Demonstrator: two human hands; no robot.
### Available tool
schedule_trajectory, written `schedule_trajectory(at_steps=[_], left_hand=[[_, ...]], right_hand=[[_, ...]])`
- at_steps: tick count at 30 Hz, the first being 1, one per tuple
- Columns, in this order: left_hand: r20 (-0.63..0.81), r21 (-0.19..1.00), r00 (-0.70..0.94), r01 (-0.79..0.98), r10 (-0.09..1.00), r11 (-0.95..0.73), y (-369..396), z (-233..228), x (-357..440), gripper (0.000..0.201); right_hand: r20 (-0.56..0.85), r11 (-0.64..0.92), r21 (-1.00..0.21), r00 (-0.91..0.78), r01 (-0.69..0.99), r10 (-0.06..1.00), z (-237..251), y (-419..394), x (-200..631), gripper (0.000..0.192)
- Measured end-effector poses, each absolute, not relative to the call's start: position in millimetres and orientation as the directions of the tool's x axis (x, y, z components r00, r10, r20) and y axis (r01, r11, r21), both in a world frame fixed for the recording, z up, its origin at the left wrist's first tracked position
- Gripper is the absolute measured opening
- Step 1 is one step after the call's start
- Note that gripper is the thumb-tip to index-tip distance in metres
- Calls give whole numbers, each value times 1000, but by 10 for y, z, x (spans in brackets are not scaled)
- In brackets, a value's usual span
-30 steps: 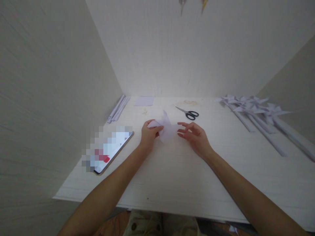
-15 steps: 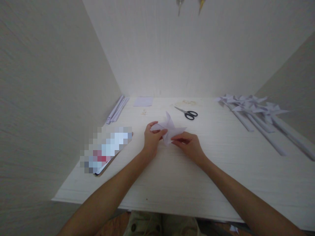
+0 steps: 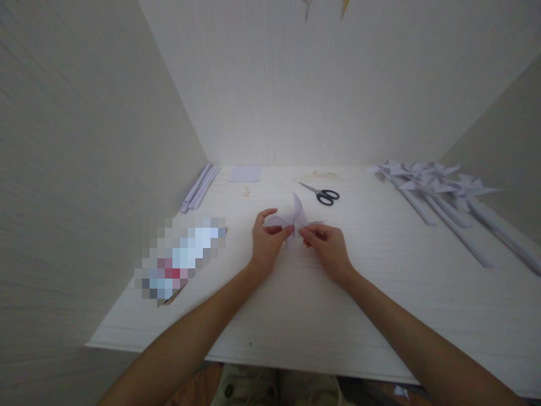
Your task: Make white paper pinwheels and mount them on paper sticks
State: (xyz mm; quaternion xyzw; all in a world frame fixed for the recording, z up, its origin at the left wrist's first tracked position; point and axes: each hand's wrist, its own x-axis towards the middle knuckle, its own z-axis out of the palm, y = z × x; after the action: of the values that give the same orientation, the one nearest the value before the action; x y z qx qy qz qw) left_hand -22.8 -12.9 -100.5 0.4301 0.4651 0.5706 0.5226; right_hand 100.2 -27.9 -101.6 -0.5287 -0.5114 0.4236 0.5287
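A folded pale lilac paper piece [image 3: 296, 217] with pointed flaps sits between my two hands above the white table [image 3: 321, 304]. My left hand [image 3: 267, 245] pinches its left side with thumb and fingers. My right hand [image 3: 325, 248] grips its right side, fingertips meeting the paper near the middle. One pointed flap sticks up between the hands.
Black-handled scissors [image 3: 321, 194] lie just beyond the hands. Several finished paper pinwheels on rolled sticks [image 3: 439, 194] lie at the right. Rolled paper sticks [image 3: 198, 186] and a flat paper sheet [image 3: 245, 173] lie at the back left. A tablet-like device [image 3: 181, 259] lies at the left. Walls enclose three sides.
My right hand moved left from open beside the paper and closed on the paper's right side. Both hands drew closer together around the paper.
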Motion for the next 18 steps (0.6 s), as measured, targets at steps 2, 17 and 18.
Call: schedule_trajectory(at_steps=[2,17,18], left_hand=[[21,980,-69,-197,997,-35,-136,-1003,-223,49],[82,993,-37,-88,996,-85,-189,-949,-219,46],[85,992,-36,-88,996,-88,-189,-953,-220,46]], right_hand=[[96,83,-991,128,107,987,-1018,-281,1003,15],[109,81,-975,129,204,986,-989,-287,1011,24],[110,83,-976,127,202,986,-991,-288,1012,24]])
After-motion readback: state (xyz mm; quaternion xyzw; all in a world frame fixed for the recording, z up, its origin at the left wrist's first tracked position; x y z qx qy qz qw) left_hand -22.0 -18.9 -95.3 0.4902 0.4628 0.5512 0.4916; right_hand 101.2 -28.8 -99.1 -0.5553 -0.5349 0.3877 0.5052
